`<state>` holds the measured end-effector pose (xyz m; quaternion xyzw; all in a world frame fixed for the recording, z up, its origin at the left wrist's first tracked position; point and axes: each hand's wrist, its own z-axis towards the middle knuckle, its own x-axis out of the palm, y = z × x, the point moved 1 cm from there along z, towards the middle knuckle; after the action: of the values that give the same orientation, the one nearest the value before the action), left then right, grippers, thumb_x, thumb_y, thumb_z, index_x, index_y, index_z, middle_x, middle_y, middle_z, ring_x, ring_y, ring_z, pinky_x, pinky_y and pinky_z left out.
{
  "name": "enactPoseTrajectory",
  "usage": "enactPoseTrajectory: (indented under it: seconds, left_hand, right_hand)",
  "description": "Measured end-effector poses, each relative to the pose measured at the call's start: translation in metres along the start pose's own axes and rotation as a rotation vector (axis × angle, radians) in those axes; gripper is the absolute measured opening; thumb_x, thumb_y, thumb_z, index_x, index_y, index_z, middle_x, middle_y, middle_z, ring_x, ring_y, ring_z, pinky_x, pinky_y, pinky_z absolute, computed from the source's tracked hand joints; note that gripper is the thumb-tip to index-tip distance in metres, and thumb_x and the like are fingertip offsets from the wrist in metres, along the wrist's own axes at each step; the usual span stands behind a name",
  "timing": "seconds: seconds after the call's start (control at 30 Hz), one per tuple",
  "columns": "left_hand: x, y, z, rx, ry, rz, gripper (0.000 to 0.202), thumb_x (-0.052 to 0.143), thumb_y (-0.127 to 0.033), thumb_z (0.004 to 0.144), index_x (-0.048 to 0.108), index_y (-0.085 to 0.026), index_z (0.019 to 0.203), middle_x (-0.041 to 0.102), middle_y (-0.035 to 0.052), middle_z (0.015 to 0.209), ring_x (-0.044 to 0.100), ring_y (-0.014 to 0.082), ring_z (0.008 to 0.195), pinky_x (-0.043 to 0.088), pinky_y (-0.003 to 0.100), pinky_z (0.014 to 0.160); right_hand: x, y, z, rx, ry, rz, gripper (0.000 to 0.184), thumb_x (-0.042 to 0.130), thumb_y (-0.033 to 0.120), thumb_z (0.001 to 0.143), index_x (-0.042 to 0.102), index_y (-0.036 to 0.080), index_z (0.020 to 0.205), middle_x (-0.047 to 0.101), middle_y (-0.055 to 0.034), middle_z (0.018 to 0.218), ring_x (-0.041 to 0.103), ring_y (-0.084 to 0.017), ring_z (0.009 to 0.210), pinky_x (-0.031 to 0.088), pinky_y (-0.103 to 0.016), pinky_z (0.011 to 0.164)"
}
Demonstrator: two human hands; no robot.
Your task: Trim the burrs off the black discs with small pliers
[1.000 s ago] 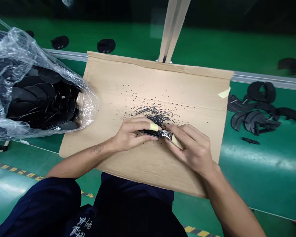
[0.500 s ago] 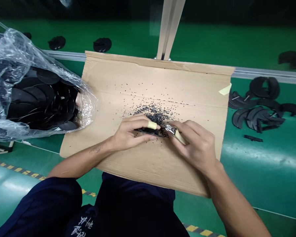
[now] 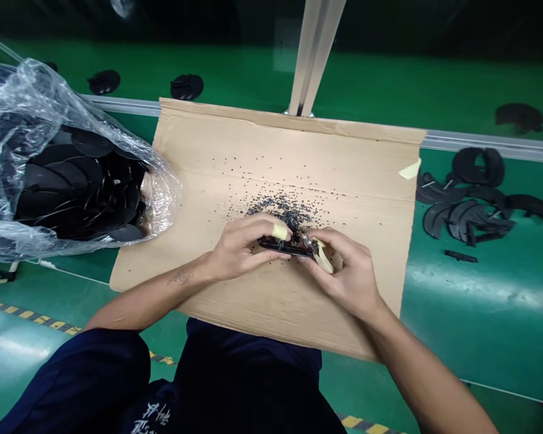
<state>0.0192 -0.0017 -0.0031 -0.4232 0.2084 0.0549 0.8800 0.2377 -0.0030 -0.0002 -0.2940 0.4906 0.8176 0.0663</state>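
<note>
My left hand [image 3: 239,248], with pale yellow tape round one finger, is closed on a thin black plastic part [image 3: 287,247]. In my right hand [image 3: 350,271] is a pair of nippers [image 3: 323,258] with a metal head and cream-coloured handles. The head of the nippers meets the right end of the part, and fingers of my right hand are close to that end too. My fingers hide the exact point of contact. Small black plastic bits [image 3: 280,208] lie scattered just beyond both hands.
A cardboard sheet [image 3: 199,138] lies beneath my hands. At the left, a clear plastic bag [image 3: 158,205] holds many black discs [image 3: 49,181]. Curved black pieces [image 3: 461,220] rest on the green surface at the right. A metal post [image 3: 314,57] rises behind the cardboard.
My right hand has moved slightly left, bringing the nippers from beside the black part onto its right end. The part now sits a little further right and appears more edge-on.
</note>
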Motion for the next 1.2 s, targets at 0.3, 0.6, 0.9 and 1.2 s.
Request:
enactPoseTrajectory:
  seconds: [0.3,0.6,0.9,1.2]
  left_hand:
    - [0.004,0.000,-0.006,0.074,0.131,0.398,0.025,0.054,-0.008,0.095,0.064,-0.018,0.116,0.068,0.0065,0.100,0.064,0.0152,0.087,0.055,0.026,0.073]
    - [-0.005,-0.003,0.003,-0.110,-0.011,0.016,0.037,0.053,-0.001,0.083,0.068,-0.017,0.112,0.067,0.0063,0.105,0.065,0.0164,0.102,0.057,0.032,0.087]
    - [-0.002,0.002,-0.003,-0.172,0.007,-0.155,0.030,0.059,-0.006,0.088,0.068,-0.018,0.115,0.073,0.0072,0.109,0.068,0.0175,0.109,0.058,0.034,0.095]
    - [-0.001,0.001,-0.003,-0.146,0.003,-0.219,0.027,0.063,-0.008,0.089,0.069,-0.017,0.114,0.075,0.0069,0.107,0.070,0.0156,0.104,0.059,0.031,0.094]
  right_hand:
    - [-0.007,0.005,0.000,-0.150,0.048,-0.143,0.028,0.067,0.025,0.092,0.062,0.017,0.118,0.066,-0.0084,0.097,0.063,-0.020,0.085,0.051,-0.034,0.071]
    - [-0.017,-0.005,0.005,-0.056,0.023,-0.212,0.050,0.068,0.029,0.088,0.050,0.021,0.134,0.062,-0.0088,0.107,0.060,-0.023,0.092,0.053,-0.038,0.077]
    - [-0.025,-0.007,0.006,-0.275,0.036,-0.293,0.051,0.068,0.021,0.090,0.054,0.025,0.139,0.069,-0.0126,0.119,0.066,-0.027,0.103,0.055,-0.045,0.082]
    - [-0.025,-0.005,0.004,-0.336,0.017,-0.295,0.057,0.072,0.016,0.087,0.055,0.025,0.141,0.074,-0.0111,0.117,0.070,-0.024,0.096,0.057,-0.038,0.072]
